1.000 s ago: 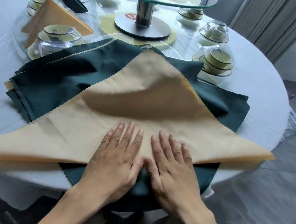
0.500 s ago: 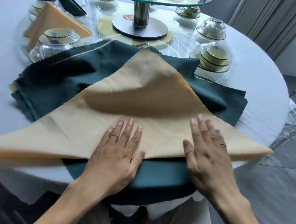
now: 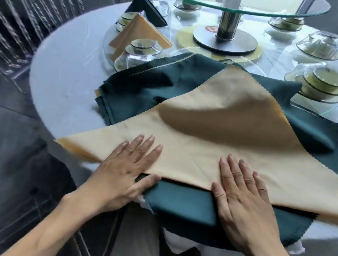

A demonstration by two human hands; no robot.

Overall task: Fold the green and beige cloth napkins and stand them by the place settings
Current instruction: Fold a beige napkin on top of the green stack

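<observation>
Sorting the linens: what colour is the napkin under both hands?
Beige napkin, lying over dark green ones; head view.

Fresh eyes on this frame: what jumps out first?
The big beige napkin, folded into a triangle, fills the near half of the round table, lying on spread dark green napkins. Both hands press flat on its near edge, left hand and right hand set apart. Behind, a glass turntable stands at the centre, with two finished napkins, beige and green, at far left.
</observation>
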